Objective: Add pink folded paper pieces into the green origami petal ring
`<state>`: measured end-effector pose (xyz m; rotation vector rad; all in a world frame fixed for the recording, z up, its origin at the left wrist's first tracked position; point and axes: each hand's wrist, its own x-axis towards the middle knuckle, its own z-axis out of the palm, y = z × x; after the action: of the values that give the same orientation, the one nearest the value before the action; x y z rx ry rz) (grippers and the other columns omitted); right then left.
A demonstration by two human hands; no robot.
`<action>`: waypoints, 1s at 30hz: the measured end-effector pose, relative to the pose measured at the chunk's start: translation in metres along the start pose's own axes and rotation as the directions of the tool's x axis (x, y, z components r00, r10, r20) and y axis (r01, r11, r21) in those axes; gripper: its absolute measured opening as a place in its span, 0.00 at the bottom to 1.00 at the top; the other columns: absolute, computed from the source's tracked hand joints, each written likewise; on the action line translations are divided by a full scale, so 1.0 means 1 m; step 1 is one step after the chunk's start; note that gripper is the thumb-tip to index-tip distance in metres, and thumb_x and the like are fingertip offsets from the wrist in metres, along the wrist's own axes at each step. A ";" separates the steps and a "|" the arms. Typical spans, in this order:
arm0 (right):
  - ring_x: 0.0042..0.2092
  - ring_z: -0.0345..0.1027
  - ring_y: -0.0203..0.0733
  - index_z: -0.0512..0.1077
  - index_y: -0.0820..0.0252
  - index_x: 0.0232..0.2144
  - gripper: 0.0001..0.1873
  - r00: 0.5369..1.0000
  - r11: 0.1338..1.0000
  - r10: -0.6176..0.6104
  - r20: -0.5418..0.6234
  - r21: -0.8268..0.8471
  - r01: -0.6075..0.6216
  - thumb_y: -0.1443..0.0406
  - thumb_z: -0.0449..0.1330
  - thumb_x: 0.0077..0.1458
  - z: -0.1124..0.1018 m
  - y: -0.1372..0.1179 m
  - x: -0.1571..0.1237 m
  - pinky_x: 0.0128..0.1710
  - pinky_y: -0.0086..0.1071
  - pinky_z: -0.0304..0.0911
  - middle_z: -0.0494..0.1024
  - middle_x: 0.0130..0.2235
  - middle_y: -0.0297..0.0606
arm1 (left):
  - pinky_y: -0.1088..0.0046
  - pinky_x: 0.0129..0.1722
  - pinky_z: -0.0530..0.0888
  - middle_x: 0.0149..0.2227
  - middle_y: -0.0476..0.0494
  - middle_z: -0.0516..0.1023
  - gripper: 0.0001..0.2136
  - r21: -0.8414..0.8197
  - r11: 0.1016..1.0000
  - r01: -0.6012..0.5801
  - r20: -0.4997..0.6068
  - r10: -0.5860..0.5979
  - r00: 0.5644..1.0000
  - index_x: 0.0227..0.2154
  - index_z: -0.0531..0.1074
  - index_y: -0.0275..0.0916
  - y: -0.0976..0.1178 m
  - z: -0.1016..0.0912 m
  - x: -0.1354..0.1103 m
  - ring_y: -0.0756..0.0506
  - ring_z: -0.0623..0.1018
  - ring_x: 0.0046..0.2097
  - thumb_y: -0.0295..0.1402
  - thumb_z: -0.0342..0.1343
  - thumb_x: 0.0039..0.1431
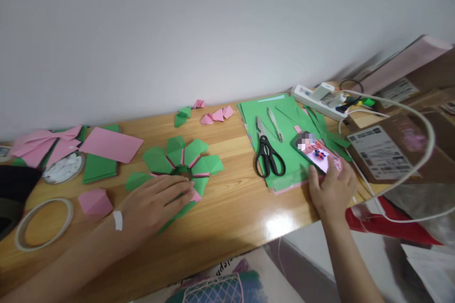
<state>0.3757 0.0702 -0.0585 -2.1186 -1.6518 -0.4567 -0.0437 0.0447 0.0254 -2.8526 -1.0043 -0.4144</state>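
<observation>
My left hand (158, 203) lies palm down over the near side of a ring of folded green and pink paper (176, 149). Its fingers are stretched out and hide part of the ring. My right hand (332, 191) is at the lower end of a smartphone (313, 151), with fingers apart and fingertips over the lit screen. The phone rests on green paper sheets (249, 116). Black-handled scissors (269, 156) and a white pen-like cutter (275, 124) lie on those sheets. A folded pink paper piece (95, 203) sits left of my left hand.
A tape roll (23, 236), a dish of white bits (64, 169), pink paper (112, 144) and a pink-green folded bow (46, 144) are at left. Small folded pieces (217, 114) lie near the wall. A power strip (318, 102), white cable (432, 137) and cardboard boxes (419, 137) crowd the right.
</observation>
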 end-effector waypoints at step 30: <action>0.57 0.61 0.65 0.65 0.71 0.56 0.36 0.999 0.999 0.004 -0.036 0.040 -0.003 0.46 0.47 0.60 0.008 0.001 0.015 0.52 0.58 0.59 0.69 0.55 0.64 | 0.68 0.43 0.72 0.42 0.47 0.81 0.13 -0.045 0.998 -0.053 -0.010 0.052 0.999 0.40 0.75 0.41 -0.004 -0.011 0.013 0.46 0.76 0.46 0.24 0.44 0.67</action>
<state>0.3806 0.0861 -0.0578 -2.0722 -1.6234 -0.4543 -0.0395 0.0537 0.0396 -2.9074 -0.9277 -0.4507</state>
